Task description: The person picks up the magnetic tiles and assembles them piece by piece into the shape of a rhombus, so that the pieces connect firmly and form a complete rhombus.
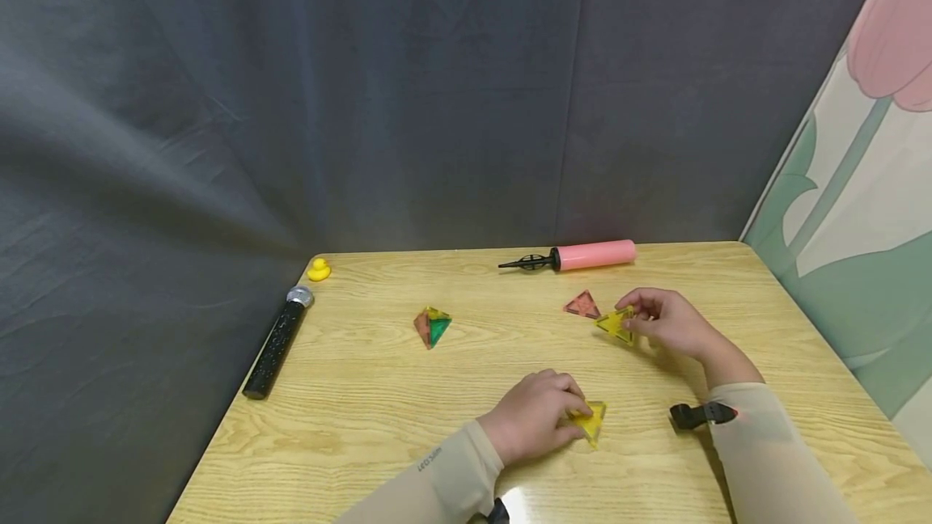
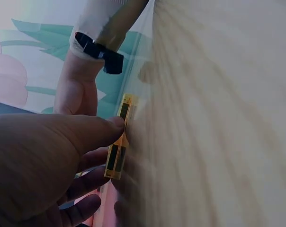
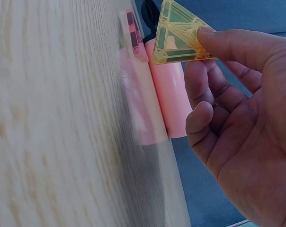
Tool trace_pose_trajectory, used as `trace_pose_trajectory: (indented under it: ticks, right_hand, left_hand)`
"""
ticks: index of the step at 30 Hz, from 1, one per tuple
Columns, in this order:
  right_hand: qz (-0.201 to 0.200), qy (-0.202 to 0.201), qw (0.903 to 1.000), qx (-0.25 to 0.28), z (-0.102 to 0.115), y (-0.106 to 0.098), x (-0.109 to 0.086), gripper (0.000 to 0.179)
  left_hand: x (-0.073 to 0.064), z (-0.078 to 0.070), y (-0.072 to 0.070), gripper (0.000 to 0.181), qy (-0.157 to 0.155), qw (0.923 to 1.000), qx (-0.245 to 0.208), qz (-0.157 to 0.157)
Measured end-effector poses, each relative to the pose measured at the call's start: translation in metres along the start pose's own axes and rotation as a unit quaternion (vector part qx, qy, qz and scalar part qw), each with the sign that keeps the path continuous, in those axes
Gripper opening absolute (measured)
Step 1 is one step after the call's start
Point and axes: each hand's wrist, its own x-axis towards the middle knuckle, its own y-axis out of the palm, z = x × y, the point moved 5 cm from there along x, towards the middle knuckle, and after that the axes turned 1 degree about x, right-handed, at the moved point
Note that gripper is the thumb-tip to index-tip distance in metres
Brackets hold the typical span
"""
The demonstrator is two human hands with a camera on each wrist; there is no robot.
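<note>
My right hand (image 1: 673, 323) pinches a yellow translucent triangular magnetic tile (image 1: 614, 325) between thumb and fingers. In the right wrist view that tile (image 3: 178, 40) is tilted and held just off the tabletop. A red triangular tile (image 1: 583, 305) lies close by on its left. Nearer the front, my left hand (image 1: 533, 415) grips a second yellow triangular tile (image 1: 595, 424) by its left side. Seen edge-on in the left wrist view, this tile (image 2: 117, 142) is low at the table surface, with the thumb on its near side; some of the fingers are hidden behind it.
Left of the red tile stands a small pyramid-like shape (image 1: 433, 327) of red, yellow and green tiles. A pink hand pump (image 1: 595, 255) lies along the back edge. At the left are a yellow rubber duck (image 1: 319, 270) and a black microphone (image 1: 277, 346). A grey curtain (image 1: 437, 103) hangs behind.
</note>
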Motion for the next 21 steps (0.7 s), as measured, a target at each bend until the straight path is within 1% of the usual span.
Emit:
trace_pose_trajectory:
  ticks: [4,11,18,21]
  right_hand:
    - [-0.001,-0.001,1.0,-0.002,0.0,0.001,0.0,0.022]
    - [-0.003,-0.01,0.9999,0.0,0.0,0.002,0.001,0.02]
    - [-0.009,-0.02,0.9996,-0.016,0.001,0.005,0.002,0.02]
    - [-0.01,-0.017,0.9995,-0.023,0.002,0.006,0.002,0.02]
  left_hand:
    - [-0.001,0.006,-0.003,0.025,-0.018,0.9997,-0.002,-0.014]
    - [-0.001,0.015,-0.004,0.024,-0.049,0.9986,-0.014,-0.014]
    - [-0.001,0.027,-0.004,0.022,-0.068,0.9968,-0.033,-0.026]
    - [-0.001,0.03,-0.006,0.022,-0.077,0.9957,-0.043,-0.031]
